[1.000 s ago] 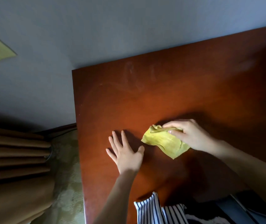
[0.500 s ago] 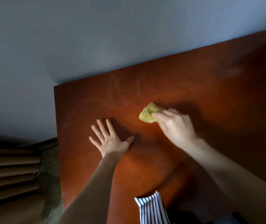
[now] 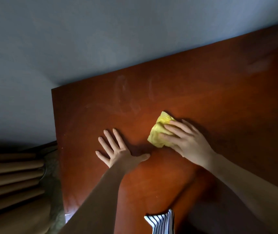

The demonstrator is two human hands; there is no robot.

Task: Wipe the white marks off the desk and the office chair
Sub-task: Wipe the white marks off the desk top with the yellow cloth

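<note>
The right hand [image 3: 188, 142], fingers spread flat, presses the yellow cloth [image 3: 160, 132] onto the bench [image 3: 227, 115], drawn back from its forward stroke of half a second ago. The left hand [image 3: 118, 150] stays splayed flat beside it. The white marks [image 3: 123, 95] remain just beyond the cloth, so the wiping looks unfinished.

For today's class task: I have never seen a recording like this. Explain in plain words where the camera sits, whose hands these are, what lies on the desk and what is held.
No machine here: a camera worn on a person's head looks down at their bare hands. The left hand lies flat on the reddish-brown desk. The right hand presses a crumpled yellow cloth onto it with straight fingers. Faint white marks show beyond the cloth.
</note>
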